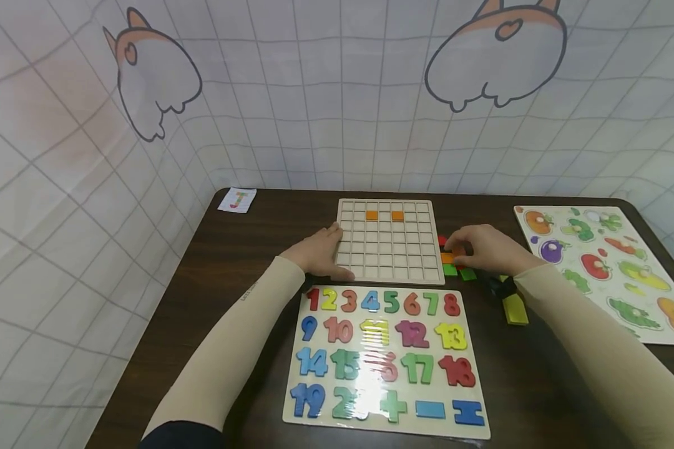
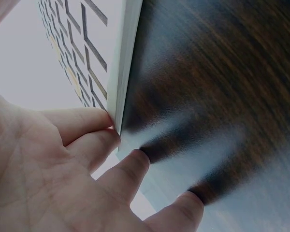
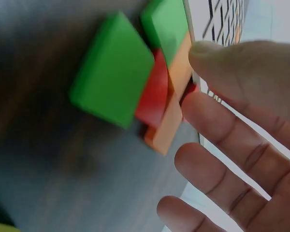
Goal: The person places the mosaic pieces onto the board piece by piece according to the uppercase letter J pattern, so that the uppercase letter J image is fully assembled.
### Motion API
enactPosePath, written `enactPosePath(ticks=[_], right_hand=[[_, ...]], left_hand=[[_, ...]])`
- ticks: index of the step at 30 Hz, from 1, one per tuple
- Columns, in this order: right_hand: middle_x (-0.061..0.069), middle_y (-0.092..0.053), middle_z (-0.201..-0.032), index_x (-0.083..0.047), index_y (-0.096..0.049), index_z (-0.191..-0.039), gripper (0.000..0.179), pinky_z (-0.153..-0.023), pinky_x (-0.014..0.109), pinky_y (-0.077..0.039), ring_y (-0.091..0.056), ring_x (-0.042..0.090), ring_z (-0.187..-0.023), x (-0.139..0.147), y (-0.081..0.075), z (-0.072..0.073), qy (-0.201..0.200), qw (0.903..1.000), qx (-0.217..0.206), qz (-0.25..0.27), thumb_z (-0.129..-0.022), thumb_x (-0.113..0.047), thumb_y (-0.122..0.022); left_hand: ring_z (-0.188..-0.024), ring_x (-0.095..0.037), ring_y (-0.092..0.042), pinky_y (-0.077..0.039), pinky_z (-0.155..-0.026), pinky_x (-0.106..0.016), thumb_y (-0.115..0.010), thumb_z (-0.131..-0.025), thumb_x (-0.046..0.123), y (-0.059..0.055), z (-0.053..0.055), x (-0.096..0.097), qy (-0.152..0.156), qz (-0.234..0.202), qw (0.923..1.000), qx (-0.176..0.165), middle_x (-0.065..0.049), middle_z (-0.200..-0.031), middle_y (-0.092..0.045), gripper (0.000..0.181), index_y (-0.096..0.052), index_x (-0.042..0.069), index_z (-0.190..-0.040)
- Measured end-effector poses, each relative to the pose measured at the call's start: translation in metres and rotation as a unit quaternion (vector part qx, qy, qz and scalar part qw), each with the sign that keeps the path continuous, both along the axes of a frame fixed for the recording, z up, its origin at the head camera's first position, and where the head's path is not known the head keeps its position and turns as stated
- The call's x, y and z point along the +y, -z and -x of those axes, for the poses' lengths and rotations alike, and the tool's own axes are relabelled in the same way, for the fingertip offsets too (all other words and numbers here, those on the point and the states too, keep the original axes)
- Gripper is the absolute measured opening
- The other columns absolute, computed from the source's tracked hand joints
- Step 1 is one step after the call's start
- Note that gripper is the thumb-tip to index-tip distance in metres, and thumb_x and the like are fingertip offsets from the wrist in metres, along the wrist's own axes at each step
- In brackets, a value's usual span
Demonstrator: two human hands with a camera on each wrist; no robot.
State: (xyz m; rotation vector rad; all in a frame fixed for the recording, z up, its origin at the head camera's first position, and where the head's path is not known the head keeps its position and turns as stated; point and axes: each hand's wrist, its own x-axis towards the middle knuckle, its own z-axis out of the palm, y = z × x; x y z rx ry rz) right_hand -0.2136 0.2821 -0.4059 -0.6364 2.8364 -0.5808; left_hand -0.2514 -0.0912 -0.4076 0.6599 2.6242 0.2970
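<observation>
A pale wooden grid board (image 1: 390, 251) lies on the dark table, with an orange tile (image 1: 372, 215) and a second orange tile (image 1: 397, 216) in its upper squares. My left hand (image 1: 319, 252) rests at the board's left edge; two fingertips (image 2: 108, 126) touch its side in the left wrist view. On the right, my right hand (image 1: 485, 248) reaches over a small pile of coloured tiles beside the board. In the right wrist view its thumb and fingers are apart, close over an orange tile (image 3: 180, 65), next to a red tile (image 3: 153, 94) and a green tile (image 3: 115, 72).
A number puzzle board (image 1: 427, 424) lies nearer me, below the grid board. Yellow tiles (image 1: 515, 310) lie under my right wrist. A vegetable puzzle board (image 1: 573, 249) is at the right, and a small card (image 1: 238, 200) with a coloured figure lies at the back left.
</observation>
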Motion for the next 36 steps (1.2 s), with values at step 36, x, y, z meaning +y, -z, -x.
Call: enactPosePath(ticks=[36], right_hand=[[0.006,-0.073,-0.101,-0.012,-0.077,-0.106,0.022,-0.077,0.045,-0.058,-0.061,0.019,-0.084,-0.019,-0.006,0.017,0.013,0.9982,0.031,-0.05,-0.086,-0.021,-0.081]], left_hand=[[-0.163,-0.032,-0.02,-0.029,-0.13,-0.046,-0.078,-0.083,0.062,0.005,0.004,-0.002,0.001,0.005,1.0,-0.003,-0.014,-0.176,-0.012,0.117,-0.018,0.004,-0.166]])
